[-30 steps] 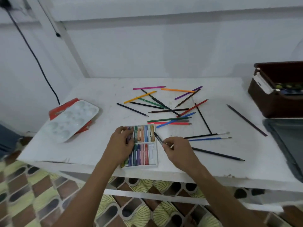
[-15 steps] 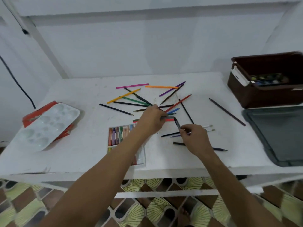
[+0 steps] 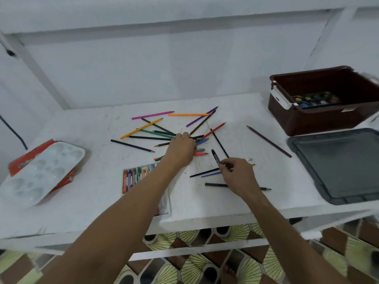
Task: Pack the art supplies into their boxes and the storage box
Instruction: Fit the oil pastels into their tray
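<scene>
Since a second ago the left hand point(image 3: 181, 149) has been moved off the open white tray of coloured crayons point(image 3: 137, 177), lower centre, up to the scattered coloured pencils point(image 3: 164, 133) at centre; fingers curled down onto them, grip cannot be told. A short black crayon point(image 3: 215, 156) is pinched in the right hand point(image 3: 238, 175), as before. The brown plastic storage box point(image 3: 320, 117) is seen upper right.

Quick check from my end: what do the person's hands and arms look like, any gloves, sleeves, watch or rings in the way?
Both are bare. The left hand and right hand wear no gloves, and no rings show on the visible fingers. Both forearms are uncovered right down to the bottom edge of the picture: no sleeves, watch, bracelet or bands at either wrist. No markings show on them.
</scene>
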`<state>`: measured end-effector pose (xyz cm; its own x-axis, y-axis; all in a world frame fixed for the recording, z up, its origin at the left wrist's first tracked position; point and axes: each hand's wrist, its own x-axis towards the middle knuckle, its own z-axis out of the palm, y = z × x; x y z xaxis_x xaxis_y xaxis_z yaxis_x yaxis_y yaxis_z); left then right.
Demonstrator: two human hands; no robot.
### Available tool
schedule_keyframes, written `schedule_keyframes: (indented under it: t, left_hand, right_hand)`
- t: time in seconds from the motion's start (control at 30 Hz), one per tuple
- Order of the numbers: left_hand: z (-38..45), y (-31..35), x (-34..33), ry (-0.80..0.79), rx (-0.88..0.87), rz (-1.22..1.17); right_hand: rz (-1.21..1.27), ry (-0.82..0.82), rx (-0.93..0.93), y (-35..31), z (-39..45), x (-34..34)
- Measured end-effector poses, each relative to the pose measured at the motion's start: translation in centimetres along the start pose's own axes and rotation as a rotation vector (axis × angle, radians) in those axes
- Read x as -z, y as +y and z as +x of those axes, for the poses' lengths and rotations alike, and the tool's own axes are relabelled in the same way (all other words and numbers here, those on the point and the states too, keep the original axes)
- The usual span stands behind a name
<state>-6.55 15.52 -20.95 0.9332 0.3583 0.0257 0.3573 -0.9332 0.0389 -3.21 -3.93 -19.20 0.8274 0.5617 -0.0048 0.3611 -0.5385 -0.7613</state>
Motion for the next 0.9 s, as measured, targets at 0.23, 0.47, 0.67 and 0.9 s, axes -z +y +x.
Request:
schedule_keyframes:
  t: [0.23, 0.47, 0.67, 0.9]
  left_hand:
    - [-0.9, 0.2, 1.8, 0.076, 0.120, -0.372]
    - [-9.1, -2.3, 4.1, 0.084, 0.403, -0.623]
    - [-17.2, -3.7, 3.2, -0.008, 0.594, -0.728]
    - [-17.6, -2.6, 2.7, 0.037, 0.596, -0.703]
  right_hand:
    - [0.058, -0.058, 0.012, -0.6, -0.8, -0.2]
    - [0.082, -0.262, 0.077, -3.3, -2.9, -3.6]
    - [0.064, -0.386, 0.140, -4.9, -5.5, -6.3]
    - [0.013, -0.356, 0.144, -5.5, -6.6, -7.9]
